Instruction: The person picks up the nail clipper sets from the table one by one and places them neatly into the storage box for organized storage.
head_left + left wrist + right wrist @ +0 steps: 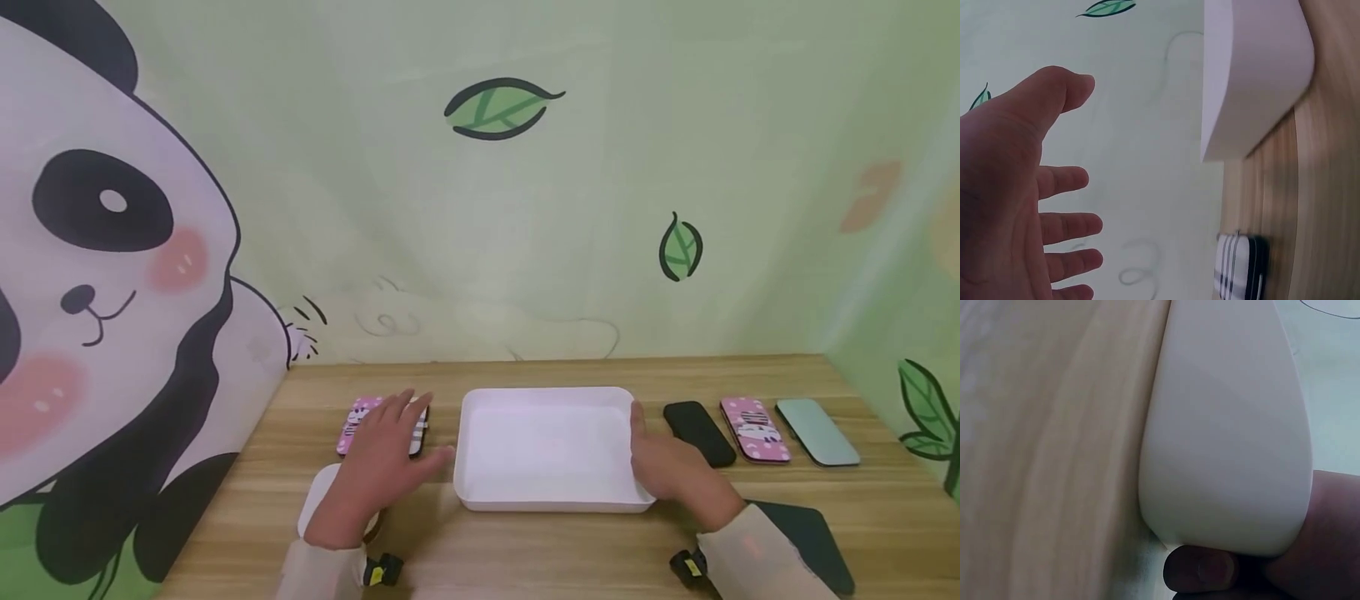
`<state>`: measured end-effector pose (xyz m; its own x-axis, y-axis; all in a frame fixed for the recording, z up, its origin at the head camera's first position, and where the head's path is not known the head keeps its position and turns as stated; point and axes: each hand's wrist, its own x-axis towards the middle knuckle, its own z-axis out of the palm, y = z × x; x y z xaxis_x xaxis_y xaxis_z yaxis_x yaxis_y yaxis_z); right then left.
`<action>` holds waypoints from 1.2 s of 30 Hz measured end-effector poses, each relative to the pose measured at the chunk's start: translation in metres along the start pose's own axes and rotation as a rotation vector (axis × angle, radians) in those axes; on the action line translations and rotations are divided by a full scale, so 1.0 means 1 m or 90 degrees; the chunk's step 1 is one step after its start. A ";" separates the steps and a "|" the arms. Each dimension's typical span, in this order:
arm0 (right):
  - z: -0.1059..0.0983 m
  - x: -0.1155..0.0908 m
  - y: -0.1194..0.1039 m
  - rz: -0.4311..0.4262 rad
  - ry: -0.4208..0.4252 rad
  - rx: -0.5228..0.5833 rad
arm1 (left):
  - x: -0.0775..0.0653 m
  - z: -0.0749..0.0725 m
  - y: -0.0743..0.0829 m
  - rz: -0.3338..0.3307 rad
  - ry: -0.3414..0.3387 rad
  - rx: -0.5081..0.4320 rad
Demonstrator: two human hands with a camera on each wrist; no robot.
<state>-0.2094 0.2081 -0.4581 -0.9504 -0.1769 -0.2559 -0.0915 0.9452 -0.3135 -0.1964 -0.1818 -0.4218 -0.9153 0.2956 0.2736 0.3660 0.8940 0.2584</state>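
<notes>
A white rectangular tray (551, 450) rests on the wooden table. At its right end my right hand (667, 471) grips the wall, thumb along the rim and fingers curled against the outside, as the right wrist view shows with a fingertip (1200, 570) at the end wall. My left hand (378, 467) hovers left of the tray with fingers spread, holding nothing. Partly hidden behind it lie a pink patterned phone-sized case (352, 425) and a striped one (418, 433). A white rounded object (318, 492) sits beneath its wrist.
Right of the tray lie a black phone-shaped item (699, 433), a pink patterned one (754, 429) and a pale grey-blue one (817, 432). Nearer, a dark green flat piece (813, 542) is partly under the right sleeve. A printed curtain (375, 208) stands behind the table (480, 558).
</notes>
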 end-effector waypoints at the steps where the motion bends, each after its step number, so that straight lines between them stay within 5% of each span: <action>1: 0.001 0.000 0.000 0.000 -0.001 0.002 | -0.002 0.000 -0.003 0.000 0.005 0.006; 11: 0.002 0.003 0.005 -0.005 0.004 -0.013 | -0.016 -0.008 -0.029 -0.002 -0.018 0.019; 20: 0.002 0.003 0.004 -0.006 0.004 -0.017 | -0.044 -0.011 -0.060 -0.020 -0.050 0.063; 30: 0.005 0.005 0.006 -0.007 0.006 -0.005 | -0.069 -0.010 -0.078 -0.101 -0.186 0.043; 36: 0.004 0.006 0.006 0.000 0.003 -0.007 | -0.074 -0.010 -0.084 -0.092 -0.221 0.035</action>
<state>-0.2141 0.2113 -0.4647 -0.9517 -0.1751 -0.2521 -0.0942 0.9483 -0.3030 -0.1577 -0.2822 -0.4545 -0.9627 0.2533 -0.0951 0.2281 0.9488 0.2184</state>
